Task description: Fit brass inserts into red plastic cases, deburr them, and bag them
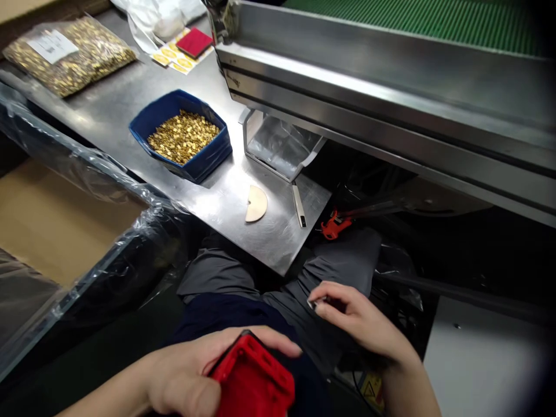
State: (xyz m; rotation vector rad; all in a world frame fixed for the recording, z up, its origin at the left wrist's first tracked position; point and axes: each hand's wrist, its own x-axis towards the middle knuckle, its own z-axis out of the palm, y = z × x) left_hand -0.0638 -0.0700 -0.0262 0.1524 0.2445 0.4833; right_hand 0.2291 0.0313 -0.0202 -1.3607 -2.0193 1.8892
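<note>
My left hand [195, 370] is wrapped round a red plastic part [254, 379] low in the view, above my lap. My right hand [356, 318] is curled beside it to the right, fingertips pinched on a small shiny piece [311, 303] too small to name. Both hands hover over my grey trousers [226, 278], just in front of the steel table's near corner [278, 255].
On the steel table [113, 110] stand a blue bin [204, 159] of small brass parts, a clear bag of the same parts [69, 55], a beige half-disc [255, 204], a red card [194, 41] and a metal bracket [278, 145]. A green conveyor [434, 20] runs at upper right. A plastic-lined carton [52, 226] stands left.
</note>
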